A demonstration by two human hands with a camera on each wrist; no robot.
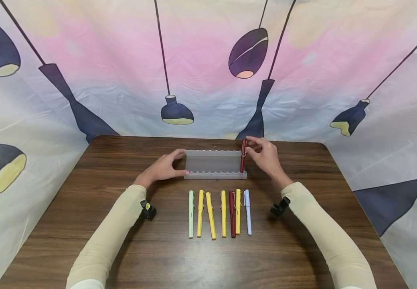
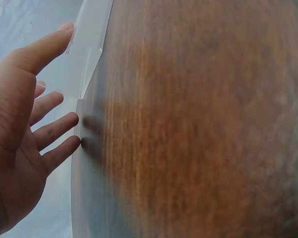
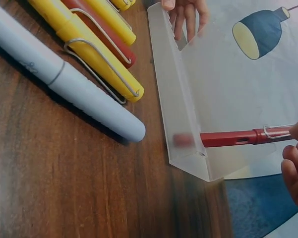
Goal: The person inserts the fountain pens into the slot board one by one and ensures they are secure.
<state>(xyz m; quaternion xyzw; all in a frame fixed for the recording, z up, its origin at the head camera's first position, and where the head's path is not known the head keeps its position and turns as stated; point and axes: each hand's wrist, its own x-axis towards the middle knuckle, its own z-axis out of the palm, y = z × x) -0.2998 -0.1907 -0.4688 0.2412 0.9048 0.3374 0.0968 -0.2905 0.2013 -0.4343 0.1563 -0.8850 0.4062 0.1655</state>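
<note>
Cream sleeves [image 1: 102, 237] lie nearest in the head view; beyond loose pens [image 1: 223, 213], the right hand [image 1: 266, 157] pinches a red pen [image 1: 243, 160] at the right end of a clear rack [image 1: 213, 176]; the left hand [image 1: 163, 165] spans its left end; in the left wrist view, those fingers spread apart, thumb touching the rack; in the right wrist view, the red pen, probably light, stiff and slick, is held sensibly by its cap [image 3: 275, 134].

Our mix of colours
We see yellow pens [image 1: 223, 214], dark red pens [image 1: 232, 216], a mint pen [image 1: 191, 214], a pale-blue pen [image 1: 248, 212], brown wood-grain table [image 1: 179, 265], lamp-patterned pastel cloth [image 1: 208, 60].
</note>
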